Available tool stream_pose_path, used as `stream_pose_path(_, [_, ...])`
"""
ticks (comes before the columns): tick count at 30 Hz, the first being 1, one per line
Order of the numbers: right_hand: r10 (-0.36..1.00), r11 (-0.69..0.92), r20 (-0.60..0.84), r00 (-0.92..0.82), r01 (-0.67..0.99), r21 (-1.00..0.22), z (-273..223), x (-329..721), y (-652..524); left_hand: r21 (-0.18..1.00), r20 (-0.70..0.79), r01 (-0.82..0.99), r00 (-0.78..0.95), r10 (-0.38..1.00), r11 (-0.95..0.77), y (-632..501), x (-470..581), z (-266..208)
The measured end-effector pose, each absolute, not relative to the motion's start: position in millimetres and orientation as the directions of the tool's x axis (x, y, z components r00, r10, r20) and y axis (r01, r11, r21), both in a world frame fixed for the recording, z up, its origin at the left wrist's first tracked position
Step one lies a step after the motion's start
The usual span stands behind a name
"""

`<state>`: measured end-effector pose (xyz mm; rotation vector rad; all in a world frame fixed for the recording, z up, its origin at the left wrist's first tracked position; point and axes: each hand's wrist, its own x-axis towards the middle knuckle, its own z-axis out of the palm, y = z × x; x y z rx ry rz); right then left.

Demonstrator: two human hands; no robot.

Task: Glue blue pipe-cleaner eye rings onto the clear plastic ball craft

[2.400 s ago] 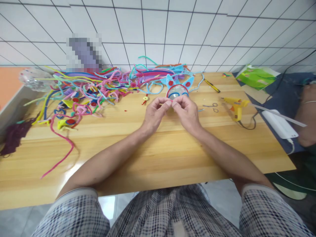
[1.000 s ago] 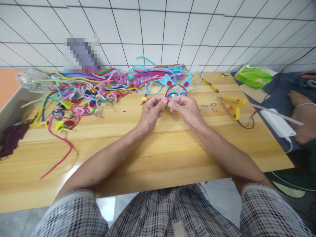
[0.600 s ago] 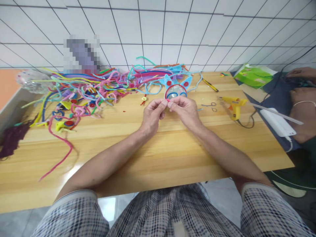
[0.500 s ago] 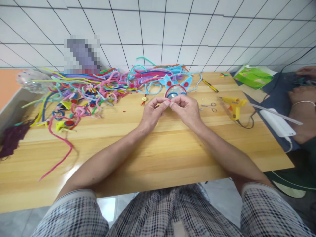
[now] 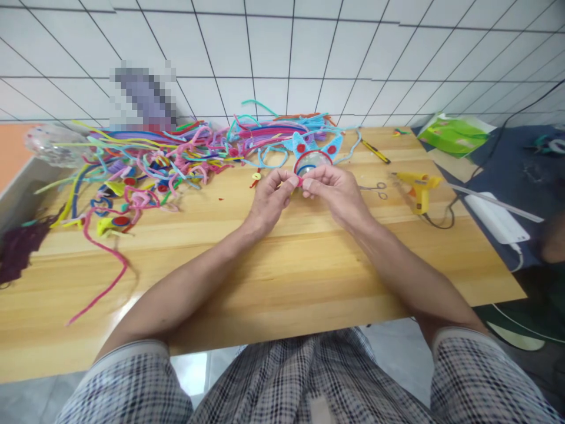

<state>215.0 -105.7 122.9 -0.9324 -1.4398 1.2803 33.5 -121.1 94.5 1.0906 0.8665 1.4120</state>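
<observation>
Between my fingertips is a short piece of pinkish-red pipe cleaner (image 5: 301, 181), mostly covered by the fingers. My left hand (image 5: 272, 199) pinches it from the left, thumb against index finger. From the right, my right hand (image 5: 334, 191) closes on the same piece, and the two hands almost touch. Just behind them stands a round clear object with a red rim (image 5: 313, 158), bearing light-blue pointed ears with red dots (image 5: 334, 146); its lower part is hidden by my hands. A small yellow-and-red piece (image 5: 256, 176) lies left of my left hand.
A heap of coloured pipe cleaners (image 5: 176, 153) spreads over the table's back left. Right of my hands lie scissors (image 5: 378, 189), a yellow glue gun (image 5: 419, 189) with its cord, and a yellow cutter knife (image 5: 376, 152). A white power strip (image 5: 498, 218) and green packet (image 5: 454, 136) sit farther right.
My hands have drawn slightly apart and turned, so more of the pinkish-red piece shows between them. At the far right, another person's hand and wrist have mostly moved out of view.
</observation>
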Motion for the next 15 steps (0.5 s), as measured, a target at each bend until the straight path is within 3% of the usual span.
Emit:
stream_pose_path(8, [0.931,-0.218,-0.102,-0.350,-0.310,-0.925,112,206,-109,0.857,-0.022,-0.515,-0.012,1.000,0.013,-135,46,104])
stream_pose_path(12, [0.916,-0.268,-0.143,-0.375,-0.306,-0.913,111,206,-109,0.839,-0.083,-0.540,0.006,0.997,0.073,-139,50,104])
stream_pose_path(15, [0.914,-0.279,-0.159,-0.373,-0.293,-0.915,116,208,-109,0.861,-0.010,-0.509,0.010,1.000,0.014,-133,47,98])
